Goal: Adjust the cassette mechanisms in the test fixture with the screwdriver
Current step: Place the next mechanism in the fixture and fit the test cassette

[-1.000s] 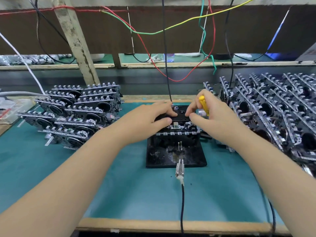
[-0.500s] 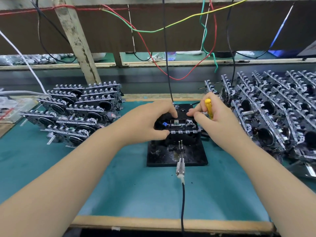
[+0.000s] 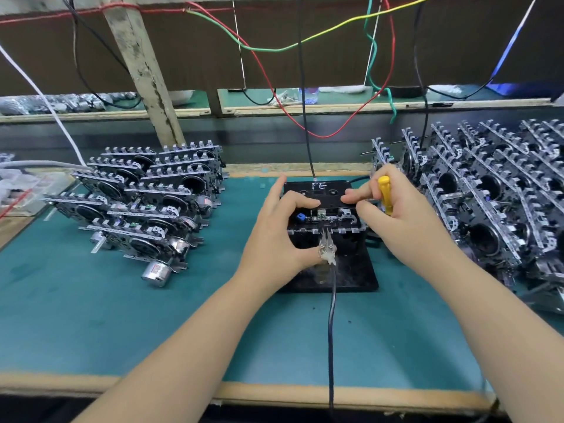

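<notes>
Test fixture sits mid-counter with one cassette mechanism seated in it. Left hand pinches the metal clip at the fixture's front. Right hand grips the yellow screwdriver, forefinger resting on the mechanism.

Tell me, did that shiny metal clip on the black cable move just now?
Yes. The metal clip has moved up the black test fixture, away from its near edge and onto the cassette mechanism. The left hand pinches it.
</notes>
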Tool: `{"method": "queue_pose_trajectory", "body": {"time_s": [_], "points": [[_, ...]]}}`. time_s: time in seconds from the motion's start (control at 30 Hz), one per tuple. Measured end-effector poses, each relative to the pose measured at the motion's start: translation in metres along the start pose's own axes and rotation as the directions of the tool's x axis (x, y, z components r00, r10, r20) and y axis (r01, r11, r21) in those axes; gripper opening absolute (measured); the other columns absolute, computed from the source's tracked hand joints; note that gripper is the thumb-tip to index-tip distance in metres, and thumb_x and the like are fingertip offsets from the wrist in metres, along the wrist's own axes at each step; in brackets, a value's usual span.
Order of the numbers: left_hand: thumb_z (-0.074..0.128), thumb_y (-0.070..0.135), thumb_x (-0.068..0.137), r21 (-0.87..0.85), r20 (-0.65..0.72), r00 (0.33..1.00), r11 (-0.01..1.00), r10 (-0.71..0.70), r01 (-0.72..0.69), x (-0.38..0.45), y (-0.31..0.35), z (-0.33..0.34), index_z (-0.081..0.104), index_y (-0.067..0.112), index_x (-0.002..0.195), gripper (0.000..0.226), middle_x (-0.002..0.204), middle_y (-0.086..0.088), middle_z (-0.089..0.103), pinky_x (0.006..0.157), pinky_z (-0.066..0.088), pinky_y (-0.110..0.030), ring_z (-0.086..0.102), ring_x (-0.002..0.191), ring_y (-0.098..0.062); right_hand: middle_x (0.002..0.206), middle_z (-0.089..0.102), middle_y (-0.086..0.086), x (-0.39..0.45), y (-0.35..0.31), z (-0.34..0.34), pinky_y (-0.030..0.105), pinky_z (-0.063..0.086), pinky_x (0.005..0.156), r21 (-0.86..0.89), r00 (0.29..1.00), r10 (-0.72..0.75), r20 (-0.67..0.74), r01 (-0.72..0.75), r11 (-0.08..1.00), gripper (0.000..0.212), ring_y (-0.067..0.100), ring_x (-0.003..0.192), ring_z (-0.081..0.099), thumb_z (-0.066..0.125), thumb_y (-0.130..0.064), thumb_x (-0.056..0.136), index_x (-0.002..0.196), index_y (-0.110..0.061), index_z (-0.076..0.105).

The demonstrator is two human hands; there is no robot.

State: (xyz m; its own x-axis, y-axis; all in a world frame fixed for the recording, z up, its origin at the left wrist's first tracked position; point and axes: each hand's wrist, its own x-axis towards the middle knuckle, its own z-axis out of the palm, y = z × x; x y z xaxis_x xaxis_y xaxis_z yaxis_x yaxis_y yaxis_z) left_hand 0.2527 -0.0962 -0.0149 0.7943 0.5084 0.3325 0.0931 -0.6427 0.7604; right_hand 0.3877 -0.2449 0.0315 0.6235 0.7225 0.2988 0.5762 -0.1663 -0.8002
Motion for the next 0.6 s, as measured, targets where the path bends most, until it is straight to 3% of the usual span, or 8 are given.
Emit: {"method": "queue_pose_trajectory", "body": {"time_s": [0.1,0.2,0.33,0.43,0.5,0.6], "points": [[0.091,0.030,0.062,-0.034,-0.036,0.999,0.999,0.031,-0.032,-0.001,-0.002,0.003,0.053,0.054,0.108,0.064,0.165,0.017,0.015,0.099,0.029,-0.011,0.028,0.146,0.000,0.104,0.075,-0.016,-0.003,-0.001,0.000,0.029,0.044,0.096,0.022,1.000,0.000,-0.002,0.001,1.000,0.032,-0.003,0.116,0.062,0.054,-0.004,0.092,0.083,-0.026,0.033],[0.090,0.027,0.061,-0.049,-0.061,0.998,0.998,0.035,-0.038,-0.005,-0.007,0.007,0.054,0.055,0.107,0.065,0.163,0.023,0.015,0.102,0.030,-0.015,0.029,0.145,0.001,0.105,0.075,-0.015,-0.009,-0.004,0.005,0.029,0.046,0.097,0.024,0.999,0.026,-0.031,-0.025,0.999,0.036,-0.004,0.114,0.063,0.057,0.000,0.092,0.081,-0.026,0.034],[0.084,0.044,0.058,-0.083,-0.106,0.991,0.992,0.082,-0.091,-0.009,-0.013,0.012,0.056,0.054,0.111,0.060,0.159,0.036,0.012,0.107,0.034,-0.021,0.029,0.144,0.004,0.107,0.073,-0.023,-0.013,0.000,0.004,0.023,0.043,0.088,-0.004,0.999,0.018,-0.038,-0.018,1.000,0.029,-0.009,0.112,0.061,0.060,-0.002,0.093,0.086,-0.022,0.040],[0.083,0.046,0.060,-0.088,-0.129,0.988,0.991,0.090,-0.101,-0.005,-0.013,0.013,0.055,0.052,0.115,0.062,0.158,0.038,0.010,0.109,0.040,-0.032,0.031,0.145,0.001,0.121,0.069,-0.021,-0.019,0.004,0.005,0.026,0.043,0.092,0.047,0.984,-0.003,-0.177,0.011,0.999,0.040,-0.003,0.112,0.062,0.057,0.001,0.093,0.087,-0.036,0.045],[0.082,0.047,0.061,-0.075,-0.117,0.990,0.993,0.082,-0.092,-0.002,-0.008,0.010,0.052,0.055,0.116,0.063,0.157,0.038,0.007,0.107,0.036,-0.023,0.028,0.145,0.002,0.121,0.069,-0.020,-0.023,0.009,0.009,0.028,0.040,0.099,0.122,0.974,0.053,-0.221,-0.026,0.992,0.042,-0.003,0.117,0.060,0.056,0.007,0.092,0.090,-0.033,0.048],[0.081,0.049,0.061,-0.076,-0.117,0.990,0.993,0.084,-0.093,-0.001,-0.004,0.008,0.052,0.056,0.116,0.063,0.157,0.039,0.008,0.100,0.032,-0.011,0.027,0.144,0.006,0.112,0.065,-0.009,-0.026,0.017,0.017,0.020,0.043,0.096,0.140,0.970,0.137,-0.201,-0.110,0.984,0.030,-0.001,0.108,0.060,0.059,0.014,0.088,0.102,-0.012,0.055]]}}
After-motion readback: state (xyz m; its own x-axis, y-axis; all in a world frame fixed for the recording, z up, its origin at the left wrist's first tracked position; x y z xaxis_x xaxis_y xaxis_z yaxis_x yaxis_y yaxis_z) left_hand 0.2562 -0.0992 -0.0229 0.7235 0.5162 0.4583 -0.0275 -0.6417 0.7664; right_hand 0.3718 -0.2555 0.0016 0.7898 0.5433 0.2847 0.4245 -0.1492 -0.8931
